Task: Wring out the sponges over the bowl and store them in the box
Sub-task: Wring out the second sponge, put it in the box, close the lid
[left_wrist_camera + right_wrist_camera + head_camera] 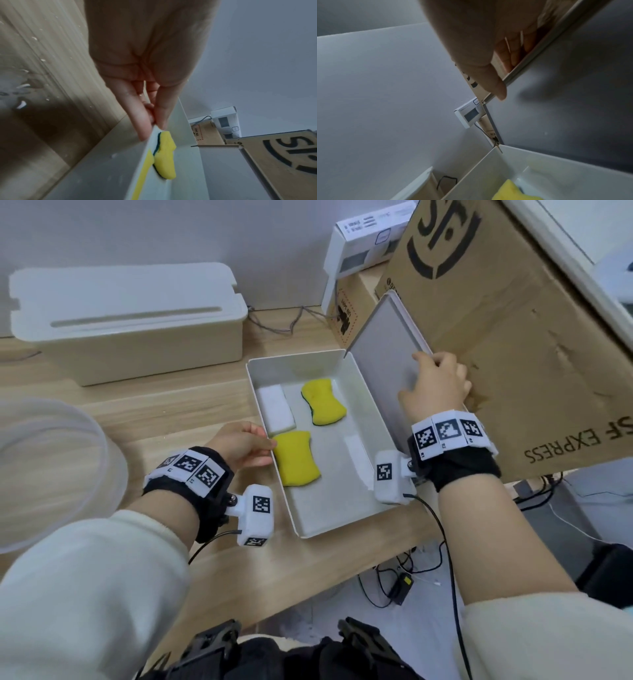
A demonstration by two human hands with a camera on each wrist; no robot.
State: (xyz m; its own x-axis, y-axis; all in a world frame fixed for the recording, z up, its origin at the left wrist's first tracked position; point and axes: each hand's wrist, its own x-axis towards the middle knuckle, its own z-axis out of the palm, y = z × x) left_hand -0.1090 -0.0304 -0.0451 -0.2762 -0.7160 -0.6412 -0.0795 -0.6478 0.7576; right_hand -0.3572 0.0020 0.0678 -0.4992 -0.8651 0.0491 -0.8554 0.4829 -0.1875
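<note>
Sponges (297, 459) are laid in box (310, 527), long axis 12 to 6 | left hand (239, 447) pinches box rim at 9 | lid (383, 364) at 3 is pinched by right hand (436, 386), nearer.

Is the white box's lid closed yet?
No, the lid stands raised, held by the right hand, with sponges visible inside the box.

Open white box (329, 518) on the wooden surface, hinged lid (383, 364) raised at its right. Inside: two yellow sponges (297, 463) (324, 402), flat; one white sponge (276, 408), far left. Translucent bowl (51, 474) well left.
</note>
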